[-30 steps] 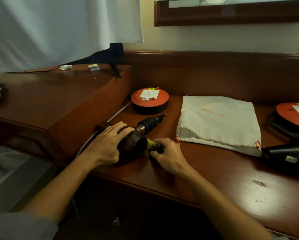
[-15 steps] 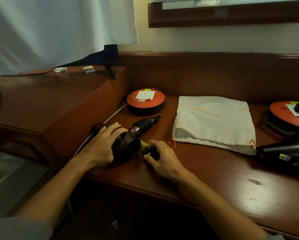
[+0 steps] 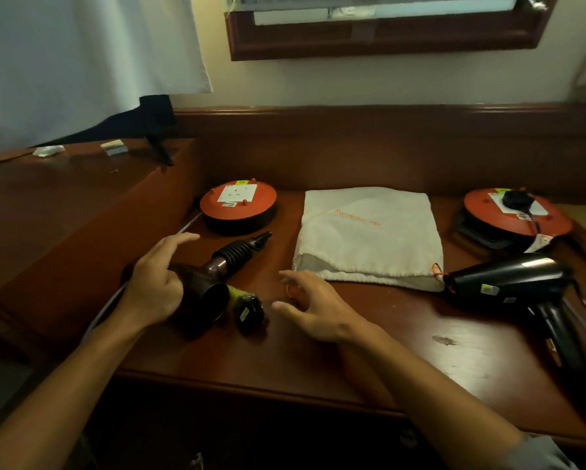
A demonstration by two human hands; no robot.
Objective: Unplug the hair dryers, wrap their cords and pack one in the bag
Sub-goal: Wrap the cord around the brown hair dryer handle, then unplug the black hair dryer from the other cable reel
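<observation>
Brown hair dryer (image 3: 213,286) lies nozzle toward the viewer — left hand (image 3: 155,286) resting on it loosely; right hand (image 3: 313,307) spread, holding nothing.

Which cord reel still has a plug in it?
The right-hand reel: a black plug sits in its socket. The left reel, behind the brown dryer, shows a bare white socket.

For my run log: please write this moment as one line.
left hand: rests on brown dryer | right hand: open, holds nothing | bag: flat | black dryer: plugged
</observation>
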